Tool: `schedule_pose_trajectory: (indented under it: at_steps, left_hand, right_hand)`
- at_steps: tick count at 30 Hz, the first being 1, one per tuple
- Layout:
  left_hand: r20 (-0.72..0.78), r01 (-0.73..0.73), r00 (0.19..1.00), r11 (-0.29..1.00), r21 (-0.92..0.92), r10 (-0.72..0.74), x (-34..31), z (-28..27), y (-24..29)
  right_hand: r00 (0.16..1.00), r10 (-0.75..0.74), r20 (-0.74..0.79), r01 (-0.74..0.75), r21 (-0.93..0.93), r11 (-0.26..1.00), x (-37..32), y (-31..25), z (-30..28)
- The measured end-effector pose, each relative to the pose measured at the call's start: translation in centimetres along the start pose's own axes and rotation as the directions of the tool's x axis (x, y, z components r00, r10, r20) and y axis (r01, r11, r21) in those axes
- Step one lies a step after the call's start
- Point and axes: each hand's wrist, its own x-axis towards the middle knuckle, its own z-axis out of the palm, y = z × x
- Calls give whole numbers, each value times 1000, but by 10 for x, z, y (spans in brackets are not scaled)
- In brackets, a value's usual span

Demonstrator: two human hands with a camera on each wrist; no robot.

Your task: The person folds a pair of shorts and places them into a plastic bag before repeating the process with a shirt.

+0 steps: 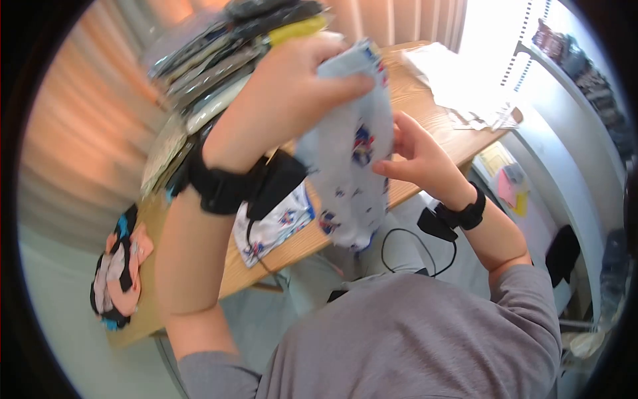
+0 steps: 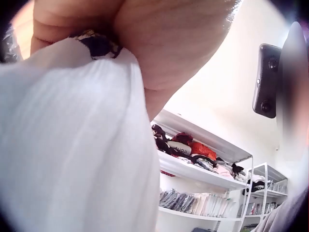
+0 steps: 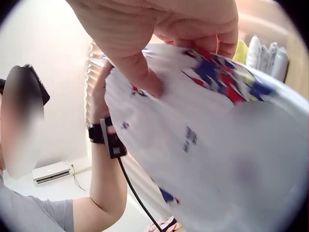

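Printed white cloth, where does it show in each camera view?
Head: printed white cloth held up at centre.
Left wrist: the cloth fills the left side.
Right wrist: the cloth fills the right and bottom.
Shared landmark: the left hand gripping its top.

Left hand (image 1: 292, 86) high, right hand (image 1: 415, 156) lower

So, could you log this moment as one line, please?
left hand grips printed cloth top | right hand pinches its edge | cloth hangs clear of wooden table
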Motion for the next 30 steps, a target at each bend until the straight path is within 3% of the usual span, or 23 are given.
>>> schedule_pose_trajectory:
  at_steps: [2, 3, 5, 6, 8, 13, 16, 18, 22, 25, 26, 27, 28, 30]
  left_hand:
    - [-49, -67, 997, 996, -52, 64, -3, -7, 3]
    - [-65, -37, 997, 999, -37, 34, -8, -16, 11]
    - [-16, 151, 988, 986, -76, -152, -12, -33, 31]
    - [-28, 164, 986, 984, -72, -167, -15, -33, 34]
    - [-171, 240, 946, 950, -199, -275, -18, -31, 39]
    - [-248, 191, 943, 972, -140, -221, -23, -43, 14]
    - [-303, 176, 925, 965, -193, -230, -24, -53, -15]
    - [-329, 165, 917, 966, -197, -224, -26, -60, -29]
    - [-370, 110, 912, 976, -190, -175, -35, -70, -76]
    - [-291, 204, 921, 957, -206, -259, -43, -78, -93]
    - [-245, 308, 896, 914, -263, -372, -49, -81, -97]
    - [-188, 410, 857, 856, -315, -480, -54, -82, -102]
    - [-179, 412, 859, 854, -317, -480, -58, -79, -109]
    - [-126, 396, 817, 705, -588, -563, -69, -62, -133]
  right_hand:
    - [979, 189, -74, -190, -10, 982, -6, 12, 9]
    - [956, 270, -117, -282, -102, 954, -10, 24, 9]
    - [930, 352, -103, -359, -59, 931, -14, 52, 3]
    - [895, 428, -124, -434, -26, 901, -15, 62, 2]
    - [902, 412, -129, -416, -2, 909, -16, 71, 1]
    - [902, 406, -147, -410, -3, 912, -20, 72, -8]
    - [925, 375, -52, -379, -111, 919, -29, 82, -28]
    - [866, 500, 1, -497, -105, 861, -33, 85, -37]
    - [863, 494, -110, -505, -148, 850, -38, 101, -57]
    - [838, 532, -123, -498, 225, 837, -37, 108, -71]
    - [837, 531, -128, -497, 225, 838, -36, 109, -73]
    - [808, 581, -98, -526, 325, 786, -35, 108, -76]
    - [777, 627, -63, -549, 421, 722, -33, 109, -81]
    - [744, 663, -79, -570, 442, 692, -26, 121, -95]
